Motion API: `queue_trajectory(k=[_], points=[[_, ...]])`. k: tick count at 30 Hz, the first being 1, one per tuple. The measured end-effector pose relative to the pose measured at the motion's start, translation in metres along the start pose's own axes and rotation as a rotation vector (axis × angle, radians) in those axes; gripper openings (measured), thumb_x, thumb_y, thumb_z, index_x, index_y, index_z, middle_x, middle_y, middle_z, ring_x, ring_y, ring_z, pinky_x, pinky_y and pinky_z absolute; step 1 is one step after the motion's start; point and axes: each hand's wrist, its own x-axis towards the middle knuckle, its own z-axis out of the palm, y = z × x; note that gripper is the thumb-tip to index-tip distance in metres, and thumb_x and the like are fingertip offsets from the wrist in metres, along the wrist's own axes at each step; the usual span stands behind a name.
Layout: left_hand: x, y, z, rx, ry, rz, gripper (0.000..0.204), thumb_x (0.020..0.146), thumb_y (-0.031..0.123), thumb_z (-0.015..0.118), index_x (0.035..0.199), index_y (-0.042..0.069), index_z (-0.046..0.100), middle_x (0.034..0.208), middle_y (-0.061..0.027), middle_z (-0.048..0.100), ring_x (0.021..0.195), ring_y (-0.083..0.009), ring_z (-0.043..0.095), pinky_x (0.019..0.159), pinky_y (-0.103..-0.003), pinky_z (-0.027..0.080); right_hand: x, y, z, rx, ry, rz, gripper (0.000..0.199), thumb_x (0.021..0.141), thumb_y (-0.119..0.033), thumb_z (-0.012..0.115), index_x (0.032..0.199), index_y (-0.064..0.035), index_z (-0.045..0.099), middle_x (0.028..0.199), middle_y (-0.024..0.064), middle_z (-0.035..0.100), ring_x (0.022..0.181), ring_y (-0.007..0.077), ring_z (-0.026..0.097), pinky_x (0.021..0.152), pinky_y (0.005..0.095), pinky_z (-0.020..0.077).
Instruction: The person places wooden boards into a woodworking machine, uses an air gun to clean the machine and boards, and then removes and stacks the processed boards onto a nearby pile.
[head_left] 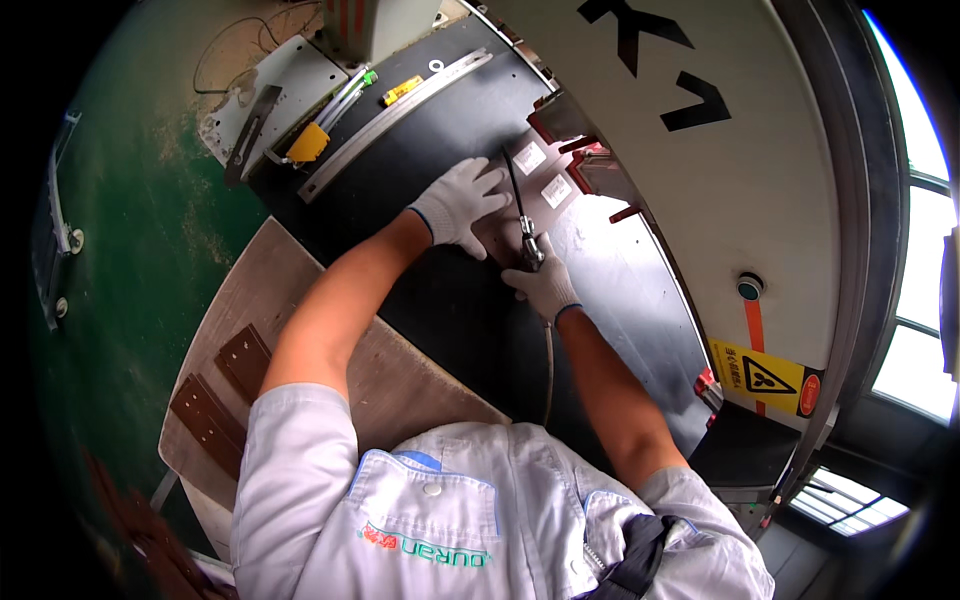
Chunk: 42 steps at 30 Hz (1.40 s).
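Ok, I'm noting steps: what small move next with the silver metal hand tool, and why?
Perhaps sweep its thin black tube along the flat brown panel: the tube is over that panel, the white-gloved right hand grips the tool, and the white-gloved left hand is spread nearby.

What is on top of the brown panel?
Two white labels show on the panel. The air gun in the right hand crosses in front of it; whatever the left hand covers is hidden.
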Motion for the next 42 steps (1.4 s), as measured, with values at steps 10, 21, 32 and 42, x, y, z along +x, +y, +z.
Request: queue_trajectory(k=[10, 21, 32, 42], points=[[0.001, -0.014, -0.008, 0.016, -0.047, -0.045, 0.099, 0.052, 0.051, 0.095, 0.136, 0.009, 0.063, 0.151, -0.0232, 0.049, 0.142, -0.047, 0.042, 0.121, -0.056, 0.035, -0.002, -0.022, -0.005, -0.104, 0.011, -0.05, 0.061, 0.092, -0.027, 0.076, 0.138, 0.0013, 0.047, 0.097, 0.012, 0.07, 0.069, 0.017, 0.066, 0.06, 0.0333, 0.0545], [-0.059, 0.102, 0.045, 0.282, 0.315, -0.812, 0.099, 0.075, 0.062, 0.084, 0.142, -0.001, 0.049, 0.154, -0.0261, 0.045, 0.148, -0.0447, 0.037, 0.124, -0.06, 0.026, -0.207, 0.06, -0.003, 0.093, 0.417, -0.228, 0.033, 0.104, -0.028, 0.06, 0.104, 0.0052, 0.063, 0.082, 0.0085, 0.07, 0.075, 0.0158, 0.067, 0.073, 0.0316, 0.0542], [-0.044, 0.108, 0.047, 0.318, 0.308, -0.771, 0.069, 0.082, 0.05, 0.084, 0.123, 0.0, 0.059, 0.147, -0.0237, 0.053, 0.144, -0.0448, 0.042, 0.121, -0.061, 0.03, -0.256, 0.046, -0.019, 0.329, 0.647, -0.377, 0.03, 0.105, -0.024, 0.063, 0.109, 0.0054, 0.063, 0.08, 0.0074, 0.07, 0.072, 0.0151, 0.068, 0.07, 0.0307, 0.0547], [-0.046, 0.107, 0.055, 0.345, 0.34, -0.741, 0.069, 0.08, 0.05, 0.084, 0.121, 0.001, 0.06, 0.146, -0.0236, 0.054, 0.143, -0.045, 0.043, 0.12, -0.061, 0.031, -0.267, 0.032, -0.03, 0.551, 0.503, -0.266, 0.031, 0.104, -0.028, 0.065, 0.101, 0.0034, 0.062, 0.079, 0.0065, 0.068, 0.072, 0.0127, 0.063, 0.07, 0.0301, 0.053]])
